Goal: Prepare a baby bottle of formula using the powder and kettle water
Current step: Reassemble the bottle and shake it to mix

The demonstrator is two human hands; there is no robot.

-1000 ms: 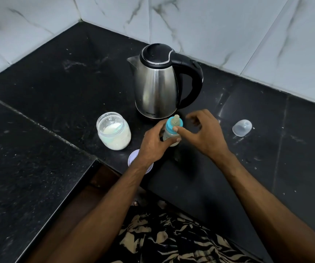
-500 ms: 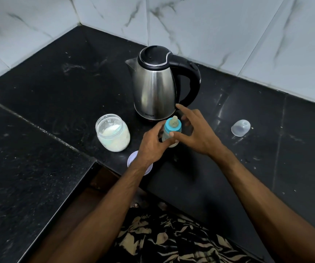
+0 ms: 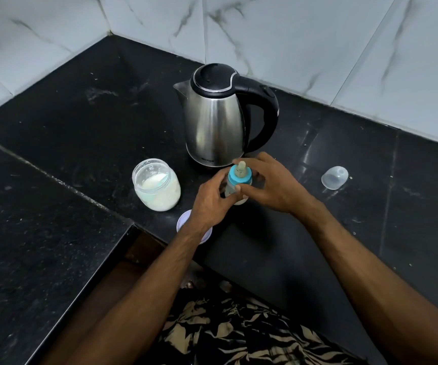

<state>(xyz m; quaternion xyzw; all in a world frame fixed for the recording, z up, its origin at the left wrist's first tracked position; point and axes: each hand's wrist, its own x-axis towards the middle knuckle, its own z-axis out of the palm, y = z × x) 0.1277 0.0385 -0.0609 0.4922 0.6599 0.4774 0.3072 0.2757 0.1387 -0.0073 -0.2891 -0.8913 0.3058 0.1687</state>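
Note:
A small baby bottle (image 3: 232, 192) with a blue collar (image 3: 239, 177) and a pale teat stands on the black counter (image 3: 80, 127) in front of the steel kettle (image 3: 216, 117). My left hand (image 3: 211, 202) grips the bottle's body from the left. My right hand (image 3: 268, 184) curls its thumb and fingers round the blue collar. An open glass jar of white powder (image 3: 157, 184) sits to the left. The clear bottle cap (image 3: 334, 177) lies on its side to the right.
A round white jar lid (image 3: 183, 222) lies partly under my left wrist at the counter's front edge. A lower black ledge runs along the left. Marble wall tiles close the corner behind the kettle. Patterned clothing shows below.
My right hand's fingers, spread beside the teat earlier, have closed round the blue collar. The left hand has kept its hold on the bottle.

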